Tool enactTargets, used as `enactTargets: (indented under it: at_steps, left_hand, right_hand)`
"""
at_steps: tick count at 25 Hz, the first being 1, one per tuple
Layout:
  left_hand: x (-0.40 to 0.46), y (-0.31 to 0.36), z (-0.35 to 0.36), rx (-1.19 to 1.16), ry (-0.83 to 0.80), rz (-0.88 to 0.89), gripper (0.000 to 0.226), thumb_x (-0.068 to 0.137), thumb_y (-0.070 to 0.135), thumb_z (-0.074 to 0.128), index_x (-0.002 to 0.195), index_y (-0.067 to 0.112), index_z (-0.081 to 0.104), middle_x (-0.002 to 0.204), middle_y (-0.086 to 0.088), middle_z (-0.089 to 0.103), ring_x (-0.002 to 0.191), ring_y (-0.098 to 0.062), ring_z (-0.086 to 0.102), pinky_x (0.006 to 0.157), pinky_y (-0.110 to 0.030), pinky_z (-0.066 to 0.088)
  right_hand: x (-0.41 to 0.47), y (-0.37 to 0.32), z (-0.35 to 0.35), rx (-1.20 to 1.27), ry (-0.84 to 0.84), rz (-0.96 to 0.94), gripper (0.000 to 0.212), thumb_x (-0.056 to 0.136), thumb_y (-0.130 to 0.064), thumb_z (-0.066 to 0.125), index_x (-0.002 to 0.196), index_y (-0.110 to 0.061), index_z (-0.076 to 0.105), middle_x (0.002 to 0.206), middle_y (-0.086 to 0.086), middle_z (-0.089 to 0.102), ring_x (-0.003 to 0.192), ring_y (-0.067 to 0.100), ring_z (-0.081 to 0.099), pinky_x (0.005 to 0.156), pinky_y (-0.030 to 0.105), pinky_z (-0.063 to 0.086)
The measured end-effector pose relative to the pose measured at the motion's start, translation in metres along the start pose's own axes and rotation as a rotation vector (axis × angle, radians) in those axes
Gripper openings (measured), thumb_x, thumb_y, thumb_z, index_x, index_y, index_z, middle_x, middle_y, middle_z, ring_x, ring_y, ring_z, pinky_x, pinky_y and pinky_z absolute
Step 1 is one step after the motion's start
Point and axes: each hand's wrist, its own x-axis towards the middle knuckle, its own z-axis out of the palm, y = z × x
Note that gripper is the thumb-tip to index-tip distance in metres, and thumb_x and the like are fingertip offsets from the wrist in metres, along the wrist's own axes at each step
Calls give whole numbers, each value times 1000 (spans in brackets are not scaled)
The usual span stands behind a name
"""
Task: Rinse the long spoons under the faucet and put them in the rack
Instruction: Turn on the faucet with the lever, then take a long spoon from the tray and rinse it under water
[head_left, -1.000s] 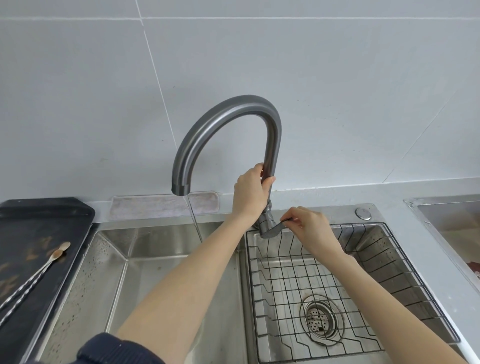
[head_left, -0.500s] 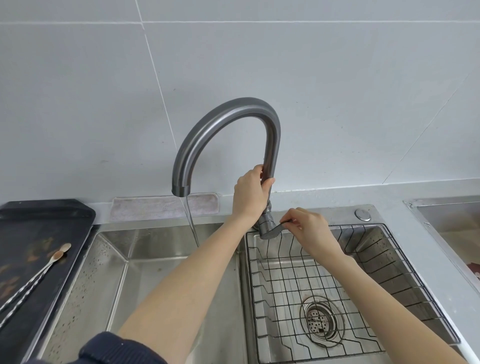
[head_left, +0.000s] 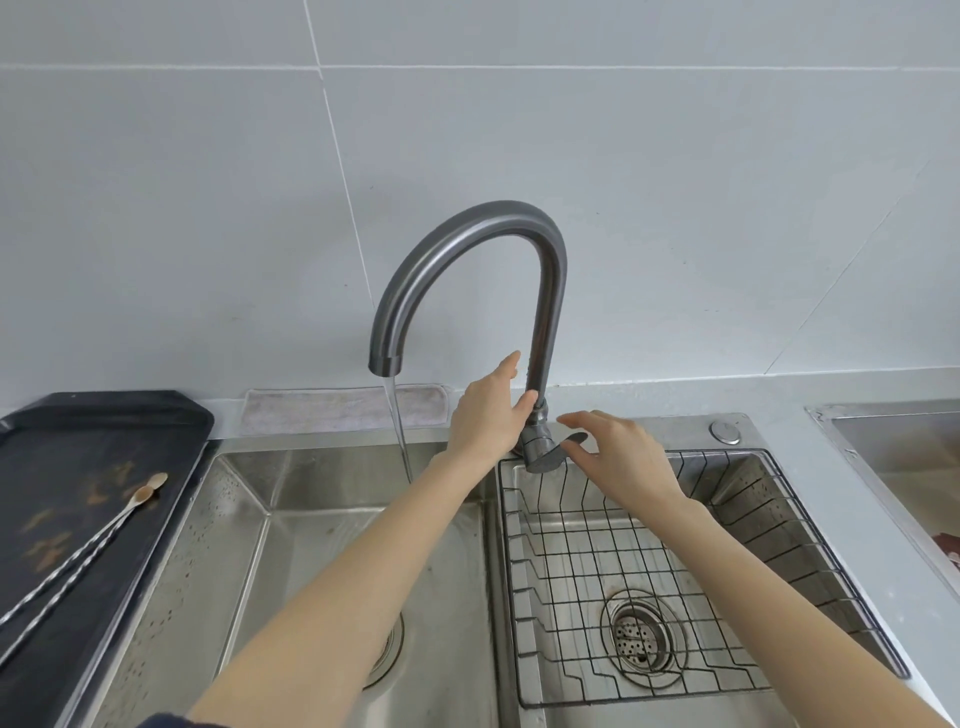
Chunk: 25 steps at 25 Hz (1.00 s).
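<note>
Two long spoons (head_left: 83, 556) with twisted metal handles and pale bowls lie side by side on a black tray (head_left: 104, 431) at the left. The grey curved faucet (head_left: 467, 228) pours a stream of water (head_left: 399, 431) into the left basin. My left hand (head_left: 485, 415) is beside the faucet's upright neck, fingers loosened and the thumb touching the pipe. My right hand (head_left: 618, 457) hovers with spread fingers just right of the faucet lever (head_left: 563, 447), holding nothing. The wire rack (head_left: 779, 540) sits in the right basin with nothing in it.
The left basin (head_left: 311, 551) is bare steel with a drain partly hidden under my left arm. A grey cloth (head_left: 322, 410) lies behind the sink. The right basin's drain (head_left: 641, 634) shows through the rack. Another steel basin (head_left: 904, 457) stands at the far right.
Both hands have let go: the left has loosened its grip on the faucet neck and the right has come off the lever. The water stream is thicker now.
</note>
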Motion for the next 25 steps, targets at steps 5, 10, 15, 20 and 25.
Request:
enactTargets:
  at_steps: [5, 10, 15, 20, 25]
  left_hand:
    - [-44, -3, -9, 229, -139, 54, 56, 95, 23, 43, 145, 13, 19, 137, -15, 49, 122, -28, 49, 99, -40, 42]
    - [-81, -22, -16, 338, -176, 22, 62, 95, 31, 41, 147, 15, 12, 150, -8, 35, 133, -26, 40, 105, -41, 40]
    - [-109, -53, -29, 473, -248, -10, 67, 94, 38, 40, 148, 16, 7, 154, -7, 27, 138, -25, 32, 110, -43, 34]
    - [-130, -85, -55, 555, -281, -26, 68, 92, 43, 40, 147, 18, 8, 157, -7, 19, 143, -24, 21, 115, -46, 23]
    - [-152, -124, -86, 553, -220, -12, 71, 89, 47, 43, 147, 20, 12, 156, -5, 22, 143, -24, 22, 115, -44, 21]
  right_hand:
    - [-18, -10, -4, -47, -46, -47, 40, 90, -25, 52, 130, -22, 48, 126, -2, 59, 111, 24, 57, 86, 34, 46]
    - [-39, -25, 1, -87, -59, -110, 43, 91, -27, 49, 132, -20, 46, 131, 0, 56, 120, 22, 50, 101, 32, 37]
    - [-59, -51, 19, -114, -59, -121, 48, 91, -32, 47, 137, -20, 40, 148, 0, 39, 139, 16, 29, 117, 35, 16]
    - [-77, -86, 42, -152, -113, -87, 56, 92, -39, 45, 143, -22, 29, 154, 2, 26, 146, 18, 11, 119, 40, 4]
    - [-95, -130, 69, -148, -127, -48, 61, 90, -41, 47, 143, -22, 27, 155, 2, 25, 146, 18, 11, 120, 41, 4]
